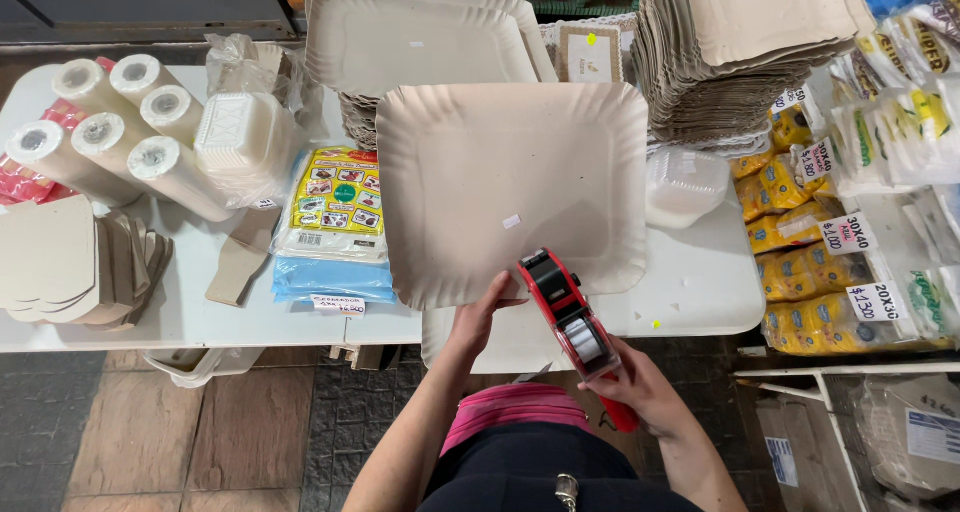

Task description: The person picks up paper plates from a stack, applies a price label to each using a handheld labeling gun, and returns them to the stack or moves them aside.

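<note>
Our right hand [640, 384] is closed around the grip of a red and black price-label gun [572, 317], whose nose points up and to the left and touches the near edge of a square cardboard tray [510, 187]. Our left hand [482, 312] pinches that same near edge from below, thumb on top and fingers curled under, so the tray is held up and tilted toward us. A small white label [511, 221] sits near the middle of the tray.

The tray hangs over a white table [700, 282]. Behind it stands a stack of identical trays [420, 42], and to the right a taller, leaning stack of trays [740, 52]. A clear plastic container [683, 187] lies just beside the held tray on the right.

To the left we see a yellow printed packet [332, 204] on blue packets [333, 279], a bagged white foam container [245, 142], and white paper rolls [110, 132]. Yellow packets [800, 242] with price tags fill the right edge.
</note>
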